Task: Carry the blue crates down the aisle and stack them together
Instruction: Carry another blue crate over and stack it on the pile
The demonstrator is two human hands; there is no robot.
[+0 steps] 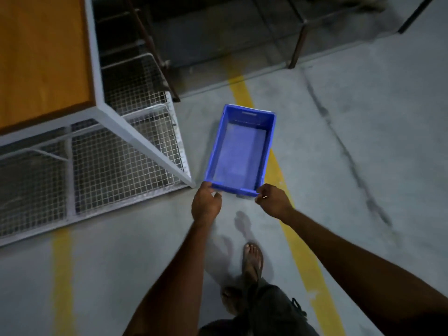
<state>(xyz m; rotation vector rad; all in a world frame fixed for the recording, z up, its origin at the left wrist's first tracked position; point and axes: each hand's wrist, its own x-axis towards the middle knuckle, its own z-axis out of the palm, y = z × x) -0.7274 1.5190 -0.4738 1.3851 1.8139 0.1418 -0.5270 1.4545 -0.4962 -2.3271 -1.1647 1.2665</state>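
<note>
One empty blue crate (240, 149) is held out in front of me above the concrete floor, long side pointing away. My left hand (206, 202) grips its near left corner. At the near right corner my right hand (272, 200) grips the same short rim. A handle slot shows in the crate's far wall. No other crate is in view.
A white-framed wire-mesh rack (116, 151) with an orange board top (41, 57) stands close on the left, its corner leg near the crate. Yellow floor lines (300, 241) run along the aisle. Dark metal frame legs (298, 47) stand ahead. My sandalled feet (252, 260) are below.
</note>
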